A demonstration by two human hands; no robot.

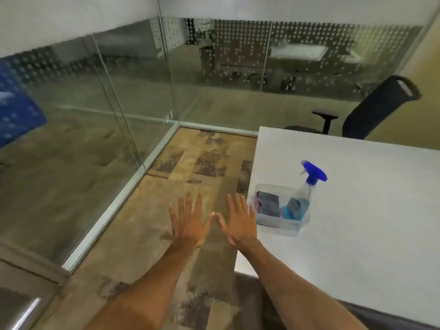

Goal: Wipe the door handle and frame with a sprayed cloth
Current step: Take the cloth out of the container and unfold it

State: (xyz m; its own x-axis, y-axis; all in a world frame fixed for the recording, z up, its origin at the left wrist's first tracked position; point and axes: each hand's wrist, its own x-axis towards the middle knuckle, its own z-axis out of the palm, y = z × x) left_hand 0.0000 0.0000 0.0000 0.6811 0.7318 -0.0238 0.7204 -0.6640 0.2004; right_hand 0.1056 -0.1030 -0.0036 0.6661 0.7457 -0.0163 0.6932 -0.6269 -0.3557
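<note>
Cloth (268, 203), dark and folded, stands in a clear plastic tub (281, 225) at the near corner of the white table (357, 234), next to a spray bottle (300, 198) with a blue trigger. Glass walls (107, 103) enclose patterned carpet (190, 163). Left hand (189, 223) and right hand (239, 222) hover flat over it, empty, fingers (198, 203) spread, thumbs nearly touching.

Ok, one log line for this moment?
left hand: open, empty | right hand: open, empty | cloth, spray bottle: in tub on table
</note>
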